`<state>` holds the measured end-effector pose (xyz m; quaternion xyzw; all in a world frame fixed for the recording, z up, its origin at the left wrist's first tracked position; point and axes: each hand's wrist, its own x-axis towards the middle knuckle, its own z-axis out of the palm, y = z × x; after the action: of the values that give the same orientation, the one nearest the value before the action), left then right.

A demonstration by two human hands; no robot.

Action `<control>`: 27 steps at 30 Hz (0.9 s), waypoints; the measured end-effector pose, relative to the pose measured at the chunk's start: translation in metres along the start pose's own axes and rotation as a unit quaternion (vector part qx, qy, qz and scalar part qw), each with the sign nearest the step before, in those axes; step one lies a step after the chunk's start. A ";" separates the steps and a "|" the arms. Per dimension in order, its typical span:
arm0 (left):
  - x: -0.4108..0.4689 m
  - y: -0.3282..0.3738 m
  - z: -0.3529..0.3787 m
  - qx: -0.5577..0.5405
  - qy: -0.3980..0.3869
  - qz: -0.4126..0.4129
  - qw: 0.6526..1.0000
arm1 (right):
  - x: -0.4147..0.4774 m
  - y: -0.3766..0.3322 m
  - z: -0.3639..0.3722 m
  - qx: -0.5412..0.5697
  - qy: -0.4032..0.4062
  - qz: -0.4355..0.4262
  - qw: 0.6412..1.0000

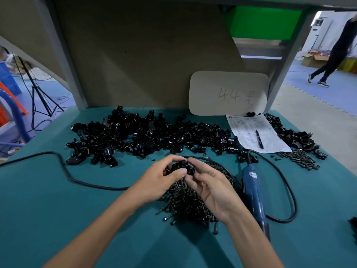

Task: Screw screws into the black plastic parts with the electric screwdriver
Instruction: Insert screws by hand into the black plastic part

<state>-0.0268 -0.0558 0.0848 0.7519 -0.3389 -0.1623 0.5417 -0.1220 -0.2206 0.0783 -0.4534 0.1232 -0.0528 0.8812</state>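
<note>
Above screws (185,202), left hand (163,177) (right hand (211,187)) grips part (182,165).

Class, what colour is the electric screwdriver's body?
The electric screwdriver is blue; head view shows it best.

Table (58,209): plain teal green; backboard (144,55): dull tan; frame posts (63,60): grey; panel (264,22): vivid green; floor (318,89): blue beside a pale grey strip. Parts (144,136) in the heap and the single part (182,165): glossy black, as are the cable (63,167), pen (259,139) and tripod (41,97); screws (185,204): near-black with a faint metallic sheen; screwdriver (253,192): blue body, white label with dark print. Card (228,93): beige, with "44" handwritten in faded red-brown; sheet (270,140): white, covered in a fine blue-grey printed grid; crate (7,78): bright blue.
</note>
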 end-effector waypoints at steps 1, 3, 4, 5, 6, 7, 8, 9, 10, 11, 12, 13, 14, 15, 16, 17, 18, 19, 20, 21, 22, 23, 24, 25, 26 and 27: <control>0.000 0.000 -0.001 0.004 0.002 0.002 1.000 | -0.001 0.002 0.001 -0.042 0.005 -0.015 0.999; -0.001 -0.001 -0.002 0.006 0.004 -0.007 1.000 | -0.003 0.004 0.000 -0.193 0.017 -0.076 0.978; -0.002 -0.002 -0.002 0.006 0.003 -0.012 1.000 | -0.004 0.003 0.000 -0.289 0.024 -0.112 0.950; -0.002 -0.002 -0.002 0.007 0.000 -0.016 1.000 | -0.005 0.003 -0.002 -0.388 0.033 -0.146 0.910; -0.003 -0.003 -0.001 0.009 -0.003 -0.019 1.000 | -0.006 0.002 -0.003 -0.471 0.043 -0.179 0.863; -0.003 -0.004 -0.001 0.008 -0.007 -0.022 1.000 | -0.007 0.001 -0.005 -0.539 0.056 -0.207 0.815; -0.004 -0.005 0.000 0.007 -0.009 -0.026 1.000 | -0.008 0.000 -0.005 -0.579 0.069 -0.233 0.778; -0.004 -0.006 0.000 0.008 -0.010 -0.028 1.000 | -0.008 -0.001 -0.004 -0.598 0.089 -0.252 0.756; -0.005 -0.006 0.000 0.011 -0.008 -0.029 0.999 | -0.008 -0.002 -0.003 -0.597 0.109 -0.259 0.751; -0.005 -0.006 0.001 0.013 -0.006 -0.030 0.999 | -0.008 -0.001 -0.001 -0.592 0.134 -0.262 0.750; -0.006 -0.006 0.002 0.016 -0.002 -0.030 0.999 | -0.006 0.000 -0.001 -0.584 0.156 -0.262 0.753; -0.006 -0.004 0.003 0.017 0.003 -0.029 0.999 | -0.005 0.001 0.000 -0.587 0.172 -0.262 0.746; -0.006 -0.003 0.005 0.016 0.009 -0.026 0.999 | -0.005 0.002 0.002 -0.600 0.174 -0.269 0.733; -0.006 -0.001 0.006 0.013 0.016 -0.024 1.000 | -0.006 0.004 0.004 -0.623 0.168 -0.277 0.712; -0.006 0.000 0.008 0.011 0.022 -0.019 0.999 | -0.006 0.007 0.006 -0.641 0.150 -0.286 0.696; -0.005 0.001 0.008 0.008 0.029 -0.014 0.999 | -0.008 0.010 0.008 -0.648 0.129 -0.289 0.693; -0.005 0.002 0.008 0.004 0.037 -0.009 0.999 | -0.009 0.011 0.010 -0.644 0.108 -0.289 0.700; -0.004 0.002 0.007 -0.001 0.042 -0.007 0.999 | -0.011 0.011 0.010 -0.632 0.090 -0.284 0.715; -0.004 0.002 0.005 0.000 0.045 -0.006 0.999 | -0.012 0.012 0.008 -0.612 0.082 -0.278 0.735; -0.004 0.001 0.003 0.006 0.046 -0.004 0.999 | -0.011 0.012 0.006 -0.585 0.078 -0.269 0.761; -0.005 0.000 0.002 0.018 0.047 0.000 0.999 | -0.010 0.011 0.005 -0.549 0.079 -0.256 0.792; -0.006 0.000 0.001 0.037 0.049 0.005 0.998 | -0.008 0.010 0.003 -0.497 0.081 -0.234 0.832; -0.007 0.000 0.000 0.063 0.051 0.008 0.997 | -0.007 0.009 0.004 -0.430 0.078 -0.204 0.876; -0.009 0.001 0.000 0.093 0.052 0.011 0.994 | -0.006 0.008 0.006 -0.356 0.066 -0.172 0.916; -0.010 0.003 0.000 0.119 0.051 0.015 0.991 | -0.007 0.007 0.009 -0.287 0.051 -0.146 0.945; -0.011 0.004 0.000 0.136 0.047 0.019 0.989 | -0.007 0.005 0.011 -0.236 0.039 -0.130 0.962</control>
<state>-0.0362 -0.0488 0.0872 0.8189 -0.3461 -0.0689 0.4526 -0.1265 -0.2076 0.0813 -0.6579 0.1064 -0.1542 0.7295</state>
